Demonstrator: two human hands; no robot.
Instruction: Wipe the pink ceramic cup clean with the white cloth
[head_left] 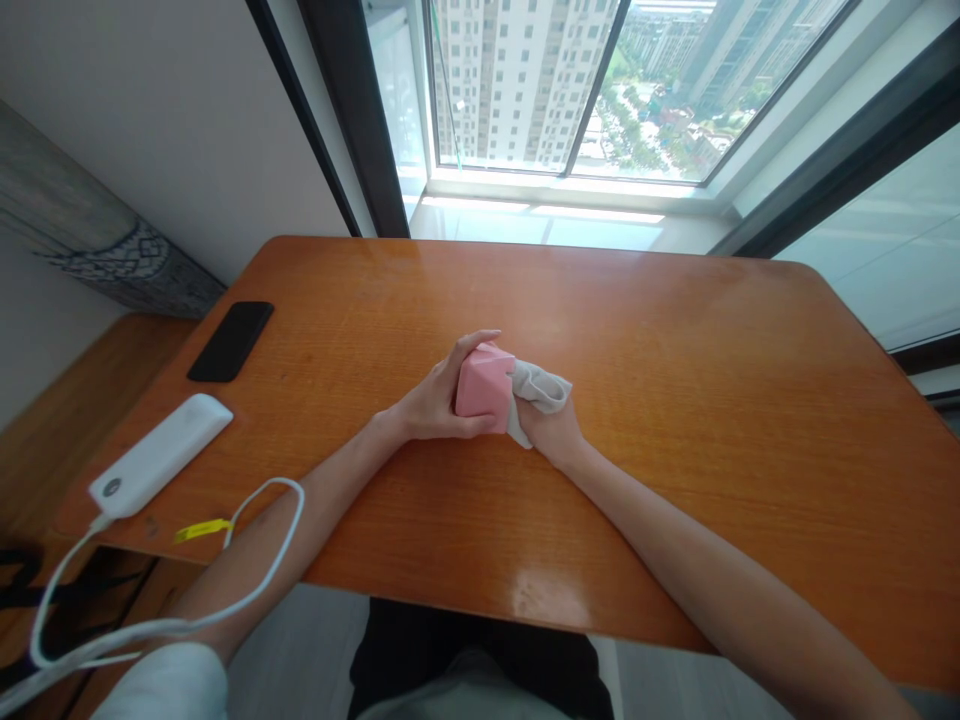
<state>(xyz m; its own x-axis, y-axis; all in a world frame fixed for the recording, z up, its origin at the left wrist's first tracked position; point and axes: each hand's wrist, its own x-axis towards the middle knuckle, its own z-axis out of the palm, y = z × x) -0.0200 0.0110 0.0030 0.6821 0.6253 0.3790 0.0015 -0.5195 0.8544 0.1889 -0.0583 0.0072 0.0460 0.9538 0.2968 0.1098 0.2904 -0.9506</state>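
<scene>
My left hand (440,402) grips a small pink block-like object (484,386) with flat, angled faces, thumb along its near side and fingers over the far side. What kind of thing it is I cannot tell. In my right hand (555,430) is a bunched greyish-white cloth (541,387), pressed against the right side of the pink object. Part of the cloth hangs below, between the object and my right fingers. Both hands are held over the middle of the wooden table (675,400). The cloth hides some of my right fingers.
A black phone (231,341) lies at the table's left. Nearer stands a white power bank (161,455) with a white cable (277,580) looping over my left forearm, a yellow tag (202,530) on it. Beyond the table's far edge is a window (570,100); a curtain (112,220) hangs left.
</scene>
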